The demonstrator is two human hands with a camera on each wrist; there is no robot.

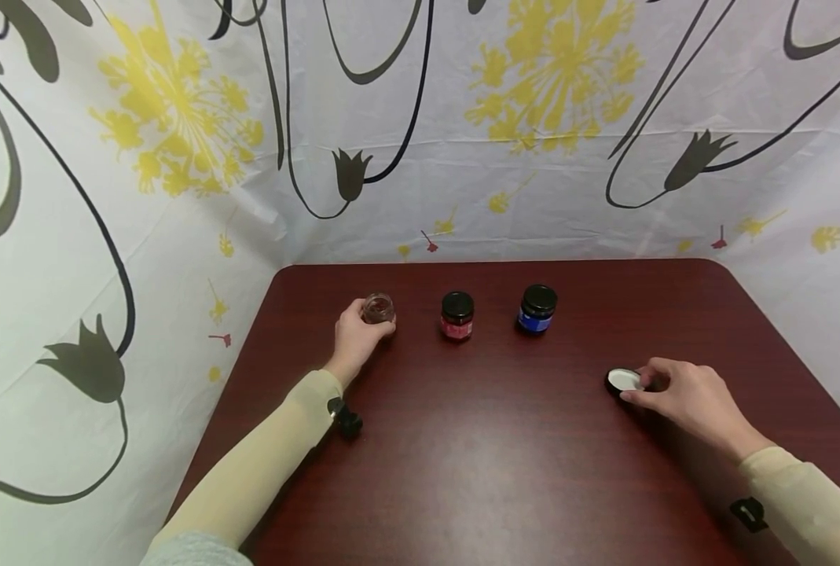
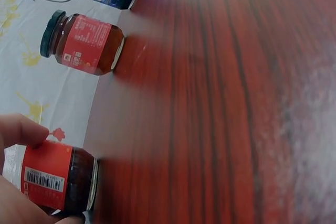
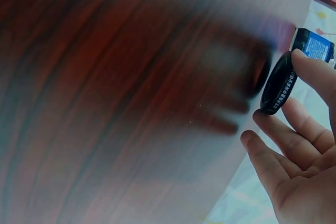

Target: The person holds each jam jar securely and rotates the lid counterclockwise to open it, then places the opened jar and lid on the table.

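On the left of the table, my left hand (image 1: pixel 354 338) grips a small lidless glass jar (image 1: pixel 379 308). Its orange-red label with a barcode shows in the left wrist view, where the jar (image 2: pixel 51 177) stands upright on the tabletop, fingers and thumb around it. Over at the right, my right hand (image 1: pixel 695 399) pinches a black jar lid (image 1: pixel 625 380) between thumb and fingers, its white inside turned up. White lettering runs along the rim of the lid (image 3: pixel 278 85) in the right wrist view, which shows it just above the table.
Between the hands, towards the back, stand a black-lidded jar with a red label (image 1: pixel 457 316) and another with a blue label (image 1: pixel 537 310). The dark red wooden table (image 1: pixel 462 456) ends at a patterned white cloth (image 1: pixel 427 181) behind and at the sides.
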